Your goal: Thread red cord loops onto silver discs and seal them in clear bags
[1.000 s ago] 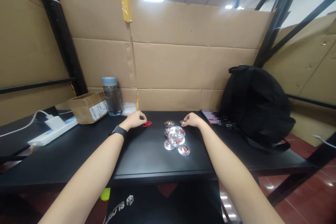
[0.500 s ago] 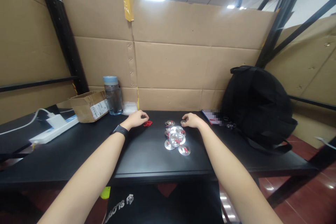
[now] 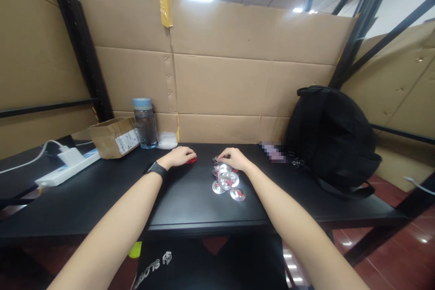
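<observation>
Several silver finger cymbals [image 3: 224, 183] with red loops lie in an overlapping heap on the black table [image 3: 183, 199]. At the heap's far end my right hand [image 3: 234, 158] is closed, thumb and fingers pinching the rim of a finger cymbal [image 3: 215, 159]. The palm hides part of the heap behind it. To the left, red elastic loops [image 3: 191, 161] lie under the fingers of my left hand [image 3: 180, 156]. That hand is spread low over them, fingertips touching them, and covers most of them. A dark watch [image 3: 157, 170] is on my left wrist.
At the left stand a water bottle [image 3: 145, 124], an open cardboard box [image 3: 113, 138] and a white power strip [image 3: 68, 167]. A black backpack [image 3: 333, 140] and a blurred flat item [image 3: 273, 152] are at the right. Cardboard [image 3: 217, 86] walls the back.
My right hand has moved left from a cymbal beside the heap to the heap's far end. My left hand has lowered and stretched over the red loops, covering more of them.
</observation>
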The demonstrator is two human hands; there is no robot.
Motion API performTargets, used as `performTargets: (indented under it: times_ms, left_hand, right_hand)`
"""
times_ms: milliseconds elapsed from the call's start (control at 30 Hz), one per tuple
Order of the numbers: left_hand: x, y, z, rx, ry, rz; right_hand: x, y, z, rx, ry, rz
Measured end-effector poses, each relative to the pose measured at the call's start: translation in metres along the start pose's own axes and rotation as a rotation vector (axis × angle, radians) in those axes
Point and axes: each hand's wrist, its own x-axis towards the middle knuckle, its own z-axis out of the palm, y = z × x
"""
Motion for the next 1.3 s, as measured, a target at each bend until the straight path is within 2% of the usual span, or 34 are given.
performTargets:
  times_ms: [300,600,700,767,900,967,1100,1300]
  left_hand:
    - [-0.001,0.002,-0.004,-0.011,-0.046,-0.002]
    - [0.001,0.001,-0.004,0.020,-0.028,-0.018]
    - [0.000,0.008,-0.001,0.021,0.010,0.010]
    - [-0.001,0.018,0.002,0.002,0.051,0.041]
    - [-0.001,0.047,0.008,-0.087,0.250,0.191]
    - [-0.001,0.059,0.010,-0.101,0.344,0.249]
    - [-0.001,0.070,0.012,-0.125,0.446,0.262]
    - [-0.002,0.075,0.013,-0.094,0.490,0.266]
  right_hand:
    - [0.000,0.002,-0.002,-0.055,0.057,0.073]
    - [0.000,-0.004,-0.007,0.064,0.143,0.143]
    - [0.000,-0.011,-0.008,0.133,0.162,0.151]
    - [0.000,-0.017,-0.008,0.262,0.165,0.143]
    - [0.000,-0.030,-0.003,0.670,0.122,0.132]
    - [0.000,-0.035,0.000,0.771,0.100,0.148]
    - [0.000,-0.038,0.003,0.865,0.077,0.165]
    - [-0.001,-0.037,0.004,0.926,0.071,0.157]
